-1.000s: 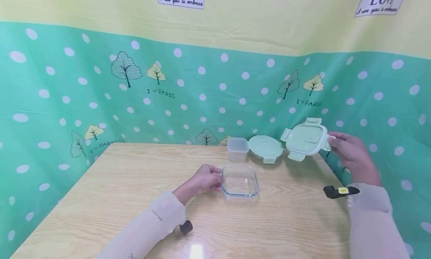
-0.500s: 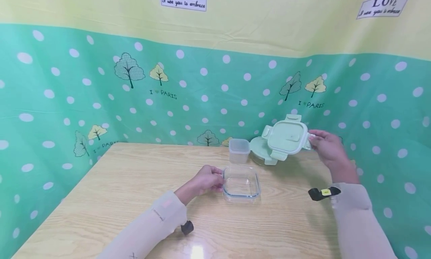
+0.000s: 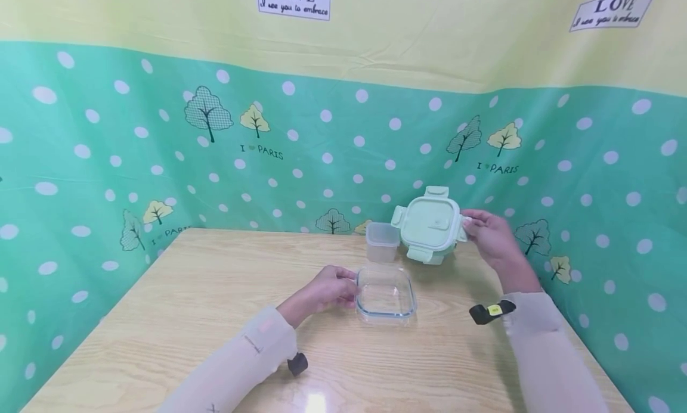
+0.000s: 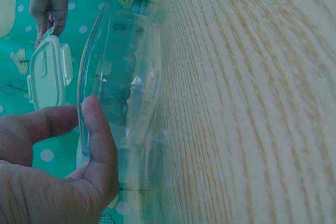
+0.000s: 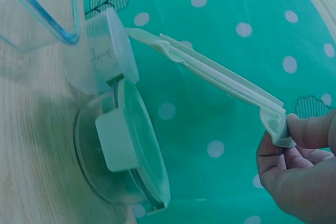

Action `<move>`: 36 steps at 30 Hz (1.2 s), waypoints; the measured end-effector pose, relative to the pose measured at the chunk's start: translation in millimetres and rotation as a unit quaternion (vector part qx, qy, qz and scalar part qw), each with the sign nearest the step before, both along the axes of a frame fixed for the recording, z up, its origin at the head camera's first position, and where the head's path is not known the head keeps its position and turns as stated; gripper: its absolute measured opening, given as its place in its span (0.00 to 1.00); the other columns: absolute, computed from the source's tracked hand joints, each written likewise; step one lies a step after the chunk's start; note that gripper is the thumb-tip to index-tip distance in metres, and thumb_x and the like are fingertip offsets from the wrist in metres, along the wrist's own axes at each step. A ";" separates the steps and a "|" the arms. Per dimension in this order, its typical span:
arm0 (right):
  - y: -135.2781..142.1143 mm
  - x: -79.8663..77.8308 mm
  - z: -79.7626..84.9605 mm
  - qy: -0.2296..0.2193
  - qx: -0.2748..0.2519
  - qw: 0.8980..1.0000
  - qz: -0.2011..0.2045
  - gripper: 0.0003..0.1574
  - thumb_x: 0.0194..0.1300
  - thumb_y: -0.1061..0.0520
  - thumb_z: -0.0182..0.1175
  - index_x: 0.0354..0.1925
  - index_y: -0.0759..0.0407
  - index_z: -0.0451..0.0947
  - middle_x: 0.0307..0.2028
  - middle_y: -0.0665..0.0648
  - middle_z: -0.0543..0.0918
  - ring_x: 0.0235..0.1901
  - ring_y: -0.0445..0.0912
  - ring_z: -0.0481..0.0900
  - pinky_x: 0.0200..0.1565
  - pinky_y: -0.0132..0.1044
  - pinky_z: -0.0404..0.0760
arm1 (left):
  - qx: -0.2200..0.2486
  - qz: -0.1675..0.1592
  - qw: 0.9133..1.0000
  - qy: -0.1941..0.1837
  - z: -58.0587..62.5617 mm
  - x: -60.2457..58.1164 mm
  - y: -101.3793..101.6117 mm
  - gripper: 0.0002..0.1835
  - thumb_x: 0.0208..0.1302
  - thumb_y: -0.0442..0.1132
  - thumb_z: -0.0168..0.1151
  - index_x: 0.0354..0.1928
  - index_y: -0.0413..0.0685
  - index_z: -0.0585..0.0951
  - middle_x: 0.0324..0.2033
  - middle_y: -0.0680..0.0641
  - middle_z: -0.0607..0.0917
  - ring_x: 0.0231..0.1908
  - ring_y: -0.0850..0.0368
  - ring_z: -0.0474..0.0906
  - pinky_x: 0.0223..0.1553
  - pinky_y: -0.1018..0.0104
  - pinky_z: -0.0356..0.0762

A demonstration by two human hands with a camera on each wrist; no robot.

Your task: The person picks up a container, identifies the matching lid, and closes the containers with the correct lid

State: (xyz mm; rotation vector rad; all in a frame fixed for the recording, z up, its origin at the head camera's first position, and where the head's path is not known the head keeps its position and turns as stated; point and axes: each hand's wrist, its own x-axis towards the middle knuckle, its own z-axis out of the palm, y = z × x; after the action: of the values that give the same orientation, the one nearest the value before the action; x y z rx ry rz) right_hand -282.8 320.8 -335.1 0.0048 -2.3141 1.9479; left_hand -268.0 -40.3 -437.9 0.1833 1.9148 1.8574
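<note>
My left hand [image 3: 328,289] pinches the left rim of a square clear glass food container [image 3: 383,306] that stands uncovered on the table. In the left wrist view the thumb [image 4: 100,135] lies on one side of the glass wall and a finger on the other. Up at the right, my right hand [image 3: 494,237] pinches one side flap of a pale green square lid [image 3: 429,222]. The lid is held tilted in the air, flaps spread out. In the right wrist view it hangs apart from the round lidded container [image 5: 115,145], which it mostly hides in the head view.
A small translucent plastic box [image 3: 382,246] stands behind the glass container, beside the round one. The wooden table [image 3: 214,317] meets a green dotted curtain [image 3: 300,180] at the back and right.
My right hand has carried the green lid leftward, from the far right to in front of the round container. My left hand keeps its hold on the glass container, which stays in place.
</note>
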 end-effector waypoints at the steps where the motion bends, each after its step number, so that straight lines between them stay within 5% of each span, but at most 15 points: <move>1: -2.4 0.1 -0.3 0.001 0.003 1.000 0.002 0.27 0.79 0.65 0.50 0.70 0.72 0.63 0.45 0.49 0.79 0.45 0.38 0.77 0.48 0.25 0.82 | 0.001 -0.001 1.000 -0.002 -0.5 -0.3 -0.7 0.27 0.61 0.26 0.65 0.63 0.26 0.71 0.46 0.32 0.83 0.32 0.52 0.83 0.36 0.64 0.89; 14: -33.3 -3.0 -8.2 0.019 -0.031 0.998 0.052 0.24 0.78 0.67 0.51 0.67 0.76 0.65 0.40 0.49 0.79 0.41 0.38 0.78 0.45 0.25 0.82 | -0.024 0.036 0.999 0.028 -1.5 -23.0 -16.9 0.26 0.67 0.40 0.69 0.62 0.35 0.75 0.51 0.40 0.82 0.45 0.44 0.83 0.45 0.59 0.88; 28: -56.2 -12.7 -23.1 0.020 -0.081 0.991 0.100 0.22 0.77 0.67 0.52 0.65 0.75 0.66 0.35 0.48 0.81 0.38 0.39 0.77 0.44 0.27 0.81 | 0.076 0.086 0.993 0.037 19.5 -56.4 -15.6 0.27 0.72 0.43 0.65 0.65 0.35 0.73 0.64 0.32 0.73 0.63 0.33 0.73 0.56 0.58 0.84; 36: -67.5 -21.2 -32.6 0.013 -0.109 0.988 0.112 0.21 0.77 0.67 0.52 0.65 0.73 0.67 0.35 0.48 0.82 0.38 0.39 0.79 0.44 0.27 0.81 | 0.155 0.117 0.981 0.027 22.6 -65.3 -5.9 0.23 0.71 0.44 0.66 0.60 0.37 0.78 0.56 0.39 0.80 0.48 0.47 0.82 0.55 0.60 0.84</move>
State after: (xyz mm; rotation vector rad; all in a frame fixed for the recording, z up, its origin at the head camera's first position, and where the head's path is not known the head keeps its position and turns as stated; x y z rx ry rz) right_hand -304.0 253.3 -367.7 0.2815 -2.1512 2.2830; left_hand -333.3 -46.2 -415.3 0.1124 1.7328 2.3265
